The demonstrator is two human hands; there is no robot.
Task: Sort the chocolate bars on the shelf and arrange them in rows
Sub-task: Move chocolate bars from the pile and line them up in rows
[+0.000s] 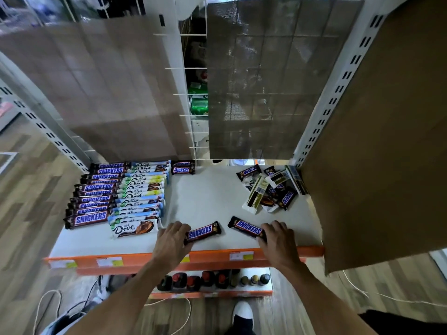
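On the grey shelf [208, 194], a row of Snickers bars [94, 199] lines the left side, with a row of white Dove bars [140, 197] beside it. One more Snickers bar [183, 167] lies at the back. My left hand [172, 240] grips the left end of a Snickers bar [204, 232] near the front edge. My right hand [277, 238] grips the right end of another Snickers bar [246, 227]. A loose pile of mixed bars [271, 187] lies at the back right.
An orange price rail [217, 256] runs along the shelf's front edge. A brown cardboard panel [377, 146] stands at the right side. A lower shelf holds several dark bottles [212, 279]. Cables and my shoe [243, 313] are on the wooden floor.
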